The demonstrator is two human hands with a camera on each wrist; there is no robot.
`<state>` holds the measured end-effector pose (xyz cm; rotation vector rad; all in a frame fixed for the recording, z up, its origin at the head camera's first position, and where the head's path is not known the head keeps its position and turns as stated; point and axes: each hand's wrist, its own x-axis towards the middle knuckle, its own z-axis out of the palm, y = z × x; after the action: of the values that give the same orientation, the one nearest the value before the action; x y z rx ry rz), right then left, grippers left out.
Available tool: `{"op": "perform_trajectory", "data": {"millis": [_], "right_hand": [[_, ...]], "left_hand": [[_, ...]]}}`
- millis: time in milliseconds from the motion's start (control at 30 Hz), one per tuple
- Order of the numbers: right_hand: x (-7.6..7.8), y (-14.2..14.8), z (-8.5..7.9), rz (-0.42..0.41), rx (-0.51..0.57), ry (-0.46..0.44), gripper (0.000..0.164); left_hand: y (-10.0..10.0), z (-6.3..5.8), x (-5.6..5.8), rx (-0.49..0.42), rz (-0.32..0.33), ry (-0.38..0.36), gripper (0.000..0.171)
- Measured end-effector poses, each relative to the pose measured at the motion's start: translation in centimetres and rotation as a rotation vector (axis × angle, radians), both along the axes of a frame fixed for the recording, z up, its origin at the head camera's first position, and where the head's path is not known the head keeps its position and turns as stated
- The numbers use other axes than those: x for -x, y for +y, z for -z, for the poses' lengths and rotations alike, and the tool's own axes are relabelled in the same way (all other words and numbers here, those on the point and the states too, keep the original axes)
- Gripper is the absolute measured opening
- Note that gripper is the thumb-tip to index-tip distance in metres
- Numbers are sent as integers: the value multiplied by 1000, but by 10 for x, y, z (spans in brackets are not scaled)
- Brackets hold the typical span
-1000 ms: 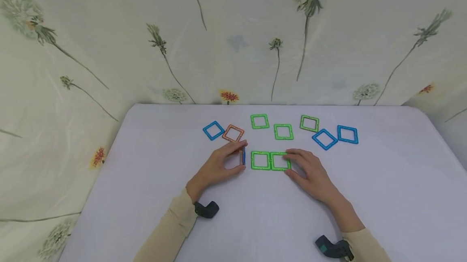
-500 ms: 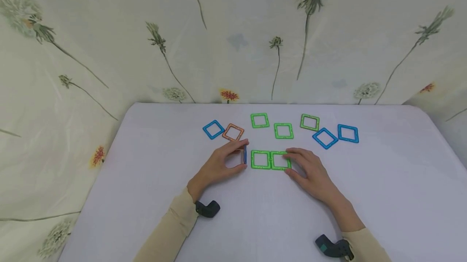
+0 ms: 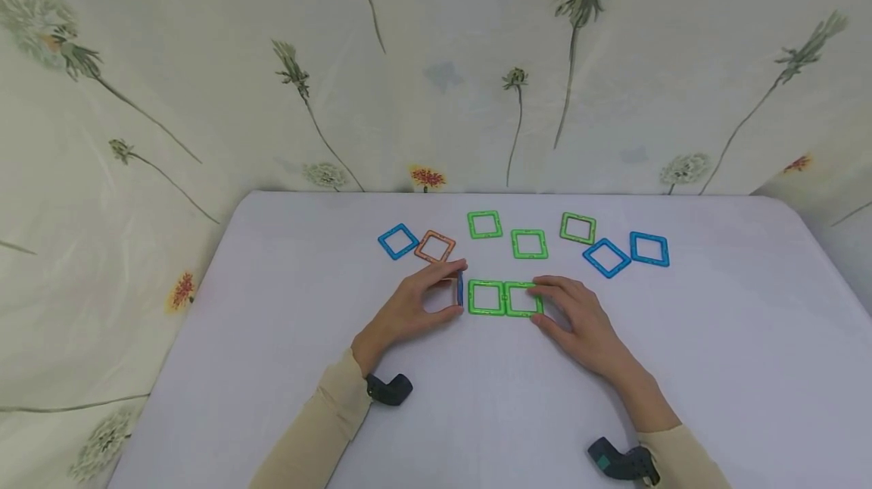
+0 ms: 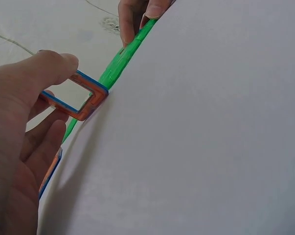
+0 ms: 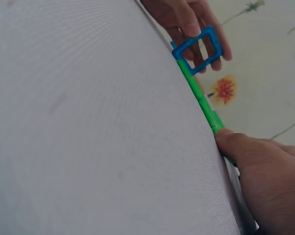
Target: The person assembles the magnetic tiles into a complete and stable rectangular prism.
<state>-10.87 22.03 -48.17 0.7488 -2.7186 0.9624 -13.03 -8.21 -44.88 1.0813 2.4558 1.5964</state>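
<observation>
My left hand [image 3: 409,303] pinches a square magnetic tile [image 3: 460,289] between thumb and fingers. The tile stands upright, its blue face [image 5: 207,63] towards the right and its orange face [image 4: 92,105] towards the left. Just right of it, two green magnetic tiles lie flat, joined edge to edge: a left one [image 3: 487,313] and a right one [image 3: 521,314]. In the left wrist view the upright tile's lower corner is close to the green edge; whether they touch I cannot tell. My right hand [image 3: 579,322] grips the right green tile at its outer end.
Behind the hands lie more square tiles: a blue one [image 3: 386,247] beside an orange one [image 3: 446,238], green ones [image 3: 484,236] [image 3: 530,256] [image 3: 577,241], and two blue ones [image 3: 616,271] [image 3: 649,263] at the right. A white cloth [image 3: 477,413] covers the table.
My left hand has shifted slightly to the right with the upright tile, narrowing the gap to the green pair. The right hand and the green tiles have stayed put.
</observation>
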Motion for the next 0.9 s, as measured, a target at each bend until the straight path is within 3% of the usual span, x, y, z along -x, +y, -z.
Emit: {"op": "perform_trajectory", "data": {"millis": [167, 267, 900], "right_hand": [[1, 0, 2, -9, 2, 23, 41], [1, 0, 2, -10, 0, 23, 41], [1, 0, 2, -8, 2, 27, 42]], "left_hand": [[-1, 19, 7, 24, -18, -8, 68], [-1, 24, 10, 23, -11, 2, 68], [2, 27, 11, 1, -5, -16, 67]]}}
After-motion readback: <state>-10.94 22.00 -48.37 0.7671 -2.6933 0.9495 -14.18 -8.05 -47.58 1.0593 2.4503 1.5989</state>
